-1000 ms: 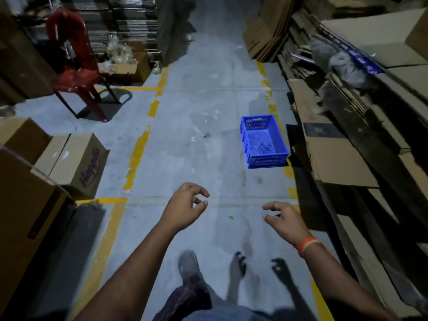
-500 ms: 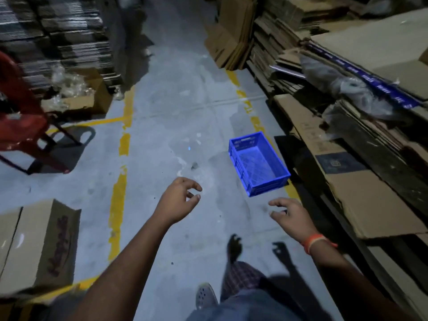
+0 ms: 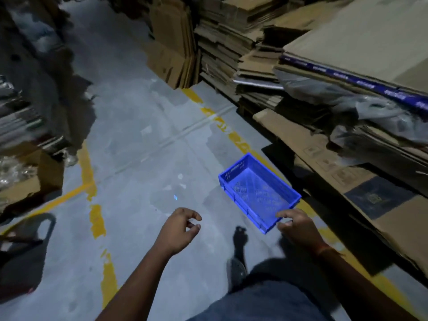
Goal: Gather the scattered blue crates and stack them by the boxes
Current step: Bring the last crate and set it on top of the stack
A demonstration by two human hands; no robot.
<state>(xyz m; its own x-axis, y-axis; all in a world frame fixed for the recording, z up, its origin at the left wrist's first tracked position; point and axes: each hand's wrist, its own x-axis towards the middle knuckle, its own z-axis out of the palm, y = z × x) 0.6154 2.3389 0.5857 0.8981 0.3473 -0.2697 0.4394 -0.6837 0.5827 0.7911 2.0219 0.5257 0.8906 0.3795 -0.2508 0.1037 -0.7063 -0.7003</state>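
Reaching down for the blue crate [image 3: 259, 192] right now, and neither hand is actually holding anything yet. The right hand [image 3: 295, 224] is hanging just over the crate's near corner with fingers loosely curled and spread, looks like it's touching or about to touch the rim, honestly can't tell which. The left hand [image 3: 179, 230] is floating off to the left of that, well apart from the crate, fingers loosely curled around nothing.

The crate itself is sitting upright and empty on the grey floor [image 3: 139, 140], angled diagonally, its far end pointing away from the hands. It's lying partly over a yellow floor line [image 3: 228, 130], and just beyond it on the right are the flattened cardboard stacks [image 3: 335, 144].

So step-wise I'd say this is the pickup of one scattered crate, still early. Next move probably needs the right hand clamping that near rim and the left coming across to grab the opposite side, then lifting it level and carrying it to wherever the boxes are. No other crates are showing in view.
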